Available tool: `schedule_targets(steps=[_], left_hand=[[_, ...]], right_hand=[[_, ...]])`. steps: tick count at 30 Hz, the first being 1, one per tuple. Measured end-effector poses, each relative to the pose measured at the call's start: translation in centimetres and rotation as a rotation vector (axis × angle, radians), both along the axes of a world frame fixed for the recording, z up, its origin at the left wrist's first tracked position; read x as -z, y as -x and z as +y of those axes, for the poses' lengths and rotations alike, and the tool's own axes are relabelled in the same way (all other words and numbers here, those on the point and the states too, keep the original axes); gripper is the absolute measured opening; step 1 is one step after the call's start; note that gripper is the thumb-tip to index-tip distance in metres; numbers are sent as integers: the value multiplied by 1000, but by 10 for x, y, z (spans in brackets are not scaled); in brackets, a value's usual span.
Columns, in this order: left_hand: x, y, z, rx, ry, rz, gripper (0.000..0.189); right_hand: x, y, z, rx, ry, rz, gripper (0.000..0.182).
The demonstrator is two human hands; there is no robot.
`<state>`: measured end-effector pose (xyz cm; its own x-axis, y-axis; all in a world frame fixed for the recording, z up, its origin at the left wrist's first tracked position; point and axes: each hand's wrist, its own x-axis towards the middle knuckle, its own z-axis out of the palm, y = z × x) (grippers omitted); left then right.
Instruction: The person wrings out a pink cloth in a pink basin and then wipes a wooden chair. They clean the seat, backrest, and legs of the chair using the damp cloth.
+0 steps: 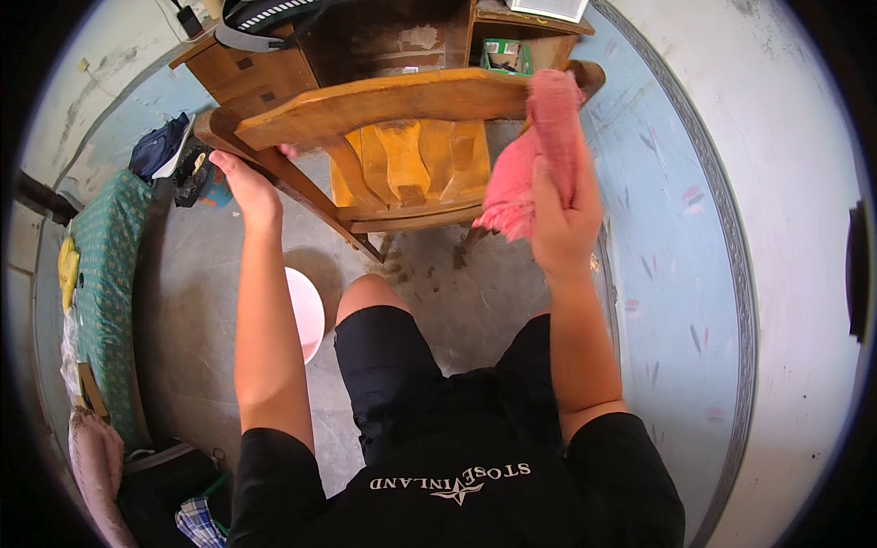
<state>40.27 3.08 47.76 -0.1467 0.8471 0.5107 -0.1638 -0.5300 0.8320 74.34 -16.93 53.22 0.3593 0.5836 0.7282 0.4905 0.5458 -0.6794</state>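
Before me stands a wooden chair (pixel 404 96), its backrest nearest to me and its slatted part showing below the top rail. My left hand (pixel 248 185) grips the left upright of the backrest, with some fingers hidden behind the wood. In my right hand (pixel 565 212) is a pink cloth (pixel 514 181), bunched at the right end of the top rail and hanging down beside it. The cloth looks slightly blurred.
A white bucket or basin (pixel 305 315) stands on the floor, partly behind my left forearm. Beyond the chair is a wooden desk (pixel 250 75). A blue wall (pixel 658 226) runs along the right, and a green patterned mattress (pixel 109 301) lies at the left.
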Motion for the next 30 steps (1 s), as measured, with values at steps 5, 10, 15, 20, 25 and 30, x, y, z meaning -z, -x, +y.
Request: schedule_targets(steps=[5, 10, 15, 20, 25, 30], left_hand=[[-1, -53, -110, -610, -287, 369, 26], [-14, -132, -220, 254, -27, 568, 45], [7, -156, -229, 271, -70, 620, 68], [26, -153, -228, 287, -135, 692, 82], [5, -145, -234, 405, -129, 691, 75], [12, -66, -155, -357, -261, 278, 44]], right_hand=[[12, 15, -52, -566, 208, 1166, 53], [61, 31, -59, -583, 306, 1075, 55], [83, 45, -77, -668, 484, 1018, 58], [94, 31, -79, -723, 457, 898, 53], [93, 25, -66, -390, 453, 681, 49], [33, 23, -47, 144, 50, -29, 44]])
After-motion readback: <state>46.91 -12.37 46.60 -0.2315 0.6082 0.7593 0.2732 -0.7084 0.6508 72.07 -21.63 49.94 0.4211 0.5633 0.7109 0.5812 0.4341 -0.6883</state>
